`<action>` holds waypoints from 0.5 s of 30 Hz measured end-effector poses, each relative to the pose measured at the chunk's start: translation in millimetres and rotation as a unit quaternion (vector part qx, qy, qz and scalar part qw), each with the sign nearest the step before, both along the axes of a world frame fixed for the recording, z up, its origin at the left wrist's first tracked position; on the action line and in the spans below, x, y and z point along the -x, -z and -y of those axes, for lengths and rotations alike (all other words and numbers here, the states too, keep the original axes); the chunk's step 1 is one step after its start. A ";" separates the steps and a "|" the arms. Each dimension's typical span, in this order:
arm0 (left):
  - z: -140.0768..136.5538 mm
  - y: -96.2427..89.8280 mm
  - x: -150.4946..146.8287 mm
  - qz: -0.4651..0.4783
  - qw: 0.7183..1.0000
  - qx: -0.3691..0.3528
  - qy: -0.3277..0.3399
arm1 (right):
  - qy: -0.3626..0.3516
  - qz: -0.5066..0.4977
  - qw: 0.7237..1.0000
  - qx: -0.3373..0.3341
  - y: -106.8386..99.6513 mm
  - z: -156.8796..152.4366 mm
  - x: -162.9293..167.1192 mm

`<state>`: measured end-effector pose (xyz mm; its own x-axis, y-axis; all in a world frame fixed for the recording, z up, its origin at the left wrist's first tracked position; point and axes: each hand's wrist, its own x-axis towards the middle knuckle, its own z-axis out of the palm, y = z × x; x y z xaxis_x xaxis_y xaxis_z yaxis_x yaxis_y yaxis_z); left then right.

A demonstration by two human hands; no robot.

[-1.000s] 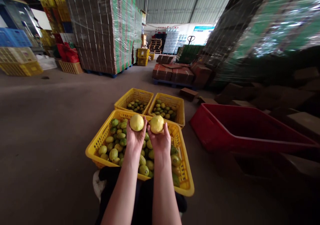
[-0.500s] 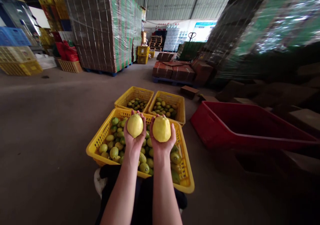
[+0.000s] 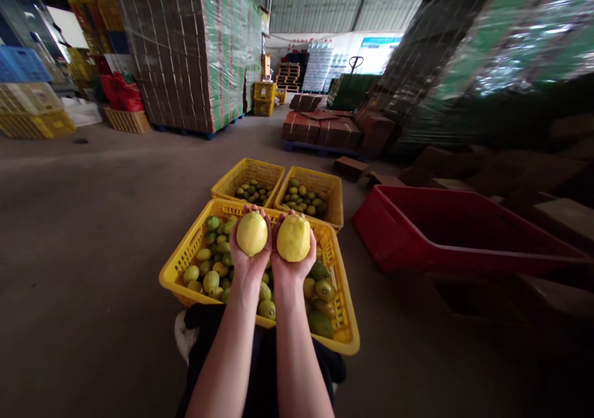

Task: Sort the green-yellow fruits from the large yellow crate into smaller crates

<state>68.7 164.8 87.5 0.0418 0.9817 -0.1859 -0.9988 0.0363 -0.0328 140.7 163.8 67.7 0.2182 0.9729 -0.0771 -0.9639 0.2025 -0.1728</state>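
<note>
Both my hands are raised side by side, palms up, above a large yellow plastic crate (image 3: 346, 319). My left hand (image 3: 247, 269) cradles a smooth yellow lemon (image 3: 252, 234), its fingers curled around the far side. In my right hand (image 3: 291, 270) rests a second yellow lemon (image 3: 293, 238), bumpier and blockier in shape. The inner edges of the two hands touch or nearly touch. Under them the crate holds many green and yellow lemons (image 3: 211, 281), partly hidden by my hands and forearms.
Behind the large crate stand two smaller yellow crates (image 3: 248, 165) with lemons in them. A red tub (image 3: 394, 238) sits to the right. Flattened cartons lie on a pallet (image 3: 320, 149) farther back. Tall wrapped carton stacks (image 3: 162, 52) rise on both sides.
My right hand has moved left with its lemon, closing the gap to my left hand, and that lemon has turned slightly. My left hand has hardly moved.
</note>
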 end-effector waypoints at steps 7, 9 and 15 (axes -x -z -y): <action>-0.9 1.3 -1.1 -0.012 1.000 0.001 -0.007 | 0.010 0.014 1.000 -0.004 6.7 -3.3 -1.1; -1.2 3.6 -1.4 -0.014 1.000 -0.007 -0.009 | 0.010 0.019 1.000 -0.007 7.3 -3.6 -1.0; -0.2 3.0 -0.7 -0.011 1.000 -0.004 0.001 | 0.012 0.028 0.999 -0.020 10.5 -3.4 -2.2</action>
